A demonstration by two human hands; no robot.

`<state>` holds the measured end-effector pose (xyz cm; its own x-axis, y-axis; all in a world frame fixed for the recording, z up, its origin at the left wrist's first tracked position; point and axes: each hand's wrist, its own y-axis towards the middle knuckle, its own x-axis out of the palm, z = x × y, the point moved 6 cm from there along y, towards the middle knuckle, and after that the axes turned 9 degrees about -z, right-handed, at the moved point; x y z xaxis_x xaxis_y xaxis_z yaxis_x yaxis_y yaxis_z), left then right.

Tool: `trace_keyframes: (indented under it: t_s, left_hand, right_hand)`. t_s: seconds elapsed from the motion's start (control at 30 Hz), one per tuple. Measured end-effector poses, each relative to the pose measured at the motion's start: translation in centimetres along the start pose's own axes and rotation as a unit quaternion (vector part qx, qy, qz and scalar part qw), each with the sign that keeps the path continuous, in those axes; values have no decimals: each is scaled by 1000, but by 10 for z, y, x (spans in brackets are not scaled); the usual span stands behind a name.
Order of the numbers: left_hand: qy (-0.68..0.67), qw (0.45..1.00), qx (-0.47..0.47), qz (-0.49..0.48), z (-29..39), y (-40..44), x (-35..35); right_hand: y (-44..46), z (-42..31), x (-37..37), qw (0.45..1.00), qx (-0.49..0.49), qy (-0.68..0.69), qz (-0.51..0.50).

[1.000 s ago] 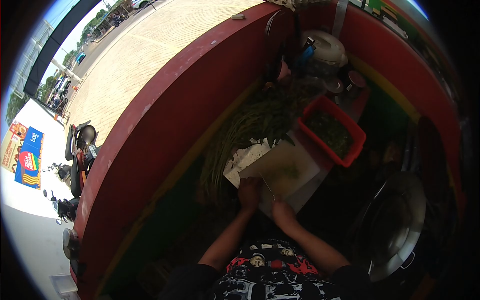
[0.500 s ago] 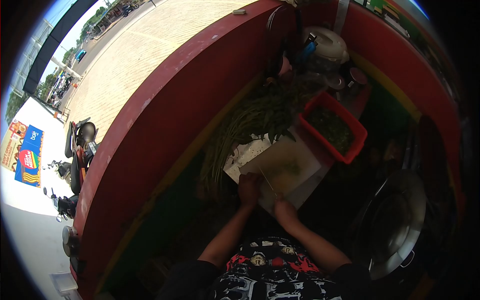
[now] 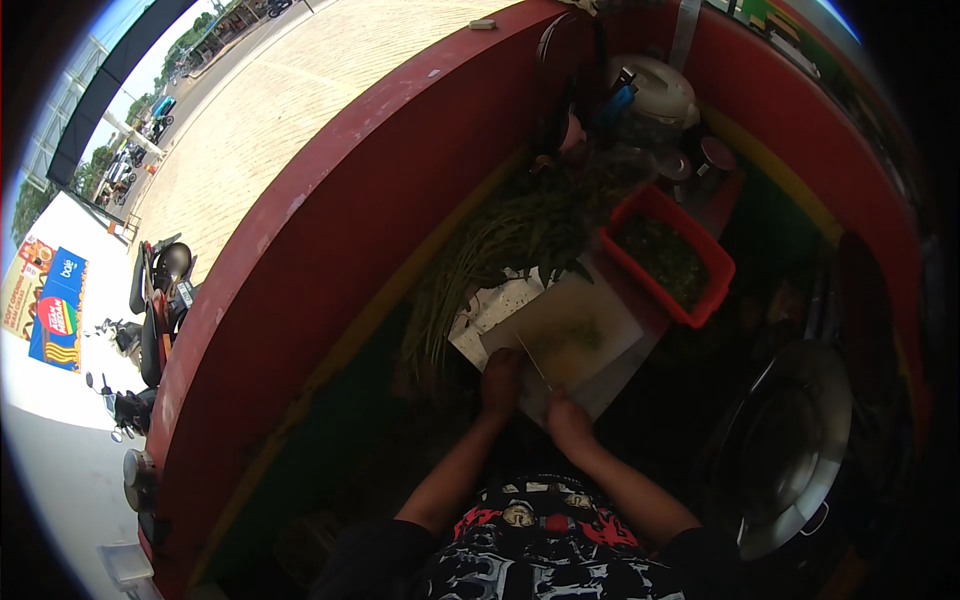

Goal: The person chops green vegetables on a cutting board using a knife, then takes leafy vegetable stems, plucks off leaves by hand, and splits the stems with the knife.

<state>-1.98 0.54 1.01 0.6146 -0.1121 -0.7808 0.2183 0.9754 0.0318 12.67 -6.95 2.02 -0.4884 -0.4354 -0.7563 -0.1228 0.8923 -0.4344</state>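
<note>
Nearest, below the hands, is a patterned shirt (image 3: 540, 530). The right hand (image 3: 568, 422) is closed around the handle of a knife (image 3: 534, 363), whose thin blade slants across the pale cutting board (image 3: 620, 330). The left hand (image 3: 500, 382) is curled at the board's near left edge, beside the blade; it is too dark to tell whether the fingers pinch anything. Off to the right stands a wide metal pan (image 3: 792, 455). A small patch of green bits (image 3: 583, 335) lies on the board, past the knife. Beyond the board's left side lie long leafy stems (image 3: 455, 265), apparently whole, while a red tub (image 3: 716, 302) at its far right holds finely cut greens (image 3: 655, 252). Judging by these, a good share is cut and collected; the bits on the board are not in the tub, and a sizeable heap of stems looks uncut. Farther back sits a pale lidded cooker (image 3: 650, 90); over the red wall (image 3: 330, 170) are parked motorbikes (image 3: 168, 275).
</note>
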Motion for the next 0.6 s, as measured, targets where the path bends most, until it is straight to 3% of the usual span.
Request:
trace_keyframes:
  t_s: [0.1, 0.3, 0.37, 0.6]
  left_hand:
    - [28, 999, 11, -11, 3, 1, -3]
    - [-82, 994, -56, -47, -11, 0, 2]
    - [-7, 1000, 16, -10, -7, 1, 0]
    - [21, 1000, 21, -10, 0, -3, 1]
  right_hand:
    - [23, -2, 1, 1000, -10, -6, 18]
    - [3, -10, -21, 999, 4, 43, 5]
    - [-6, -4, -12, 999, 17, 31, -18]
    - [28, -10, -2, 999, -18, 19, 24]
